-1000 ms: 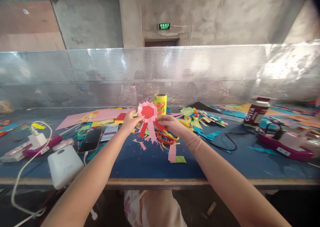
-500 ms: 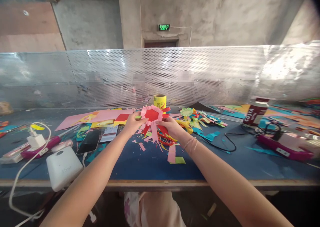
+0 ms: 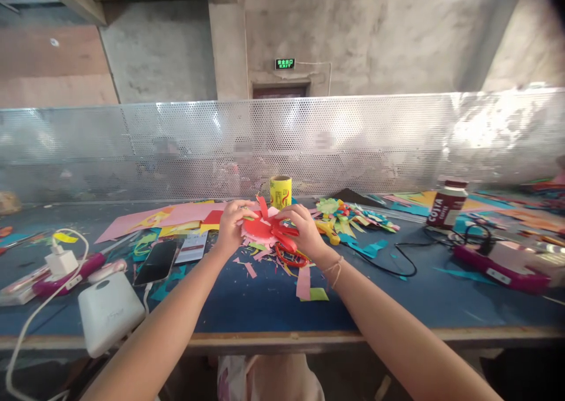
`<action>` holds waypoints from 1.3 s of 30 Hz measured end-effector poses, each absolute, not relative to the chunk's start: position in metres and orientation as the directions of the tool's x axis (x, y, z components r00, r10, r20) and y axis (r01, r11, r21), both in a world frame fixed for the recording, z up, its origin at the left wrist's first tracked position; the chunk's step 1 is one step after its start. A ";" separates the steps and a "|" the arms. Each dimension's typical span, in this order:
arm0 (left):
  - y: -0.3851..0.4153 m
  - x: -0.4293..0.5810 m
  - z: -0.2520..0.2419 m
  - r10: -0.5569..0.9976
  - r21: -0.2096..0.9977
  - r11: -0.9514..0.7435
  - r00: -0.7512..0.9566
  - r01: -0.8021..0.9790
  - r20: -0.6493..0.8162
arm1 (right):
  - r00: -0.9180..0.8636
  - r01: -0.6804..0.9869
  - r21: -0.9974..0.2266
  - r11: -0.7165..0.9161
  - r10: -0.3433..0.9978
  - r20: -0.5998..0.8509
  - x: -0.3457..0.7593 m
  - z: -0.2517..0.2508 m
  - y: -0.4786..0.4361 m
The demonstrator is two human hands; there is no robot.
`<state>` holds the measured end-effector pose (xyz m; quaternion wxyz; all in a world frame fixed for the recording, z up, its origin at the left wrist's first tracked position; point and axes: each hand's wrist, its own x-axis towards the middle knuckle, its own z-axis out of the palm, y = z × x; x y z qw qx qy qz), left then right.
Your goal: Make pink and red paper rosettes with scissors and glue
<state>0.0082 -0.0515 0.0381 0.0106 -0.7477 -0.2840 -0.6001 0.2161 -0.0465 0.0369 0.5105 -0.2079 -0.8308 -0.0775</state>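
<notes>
Between my two hands is a red and pink paper craft piece (image 3: pixel 258 230), a flat red middle with pink edging and red strips that curl up and to the right. My left hand (image 3: pixel 233 223) pinches its left side. The fingers of my right hand (image 3: pixel 302 227) are closed on the red strips at its right side, and their tips are partly hidden. Just behind the piece stands a yellow roll (image 3: pixel 281 192). Beneath my right hand lie red-handled scissors (image 3: pixel 292 257) among paper scraps.
Pink paper sheets (image 3: pixel 128 224), a phone (image 3: pixel 156 262) and a white power bank (image 3: pixel 110 312) are on the left. Coloured paper ornaments (image 3: pixel 353 212) and a hot glue gun (image 3: pixel 329 231) lie right of centre. Further right stands a brown bottle (image 3: pixel 446 206). A perforated metal screen (image 3: pixel 282 148) runs behind the table.
The paper piece has tipped and turned from facing me to a flatter angle, with its red strips now upward. Both hands have shifted their grip on it. The view has tilted up slightly.
</notes>
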 end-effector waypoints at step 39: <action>-0.037 0.016 0.033 0.859 0.857 -0.511 0.006 0.065 0.512 | -0.097 -0.220 -0.868 0.446 0.875 0.474 0.205 0.031 -0.030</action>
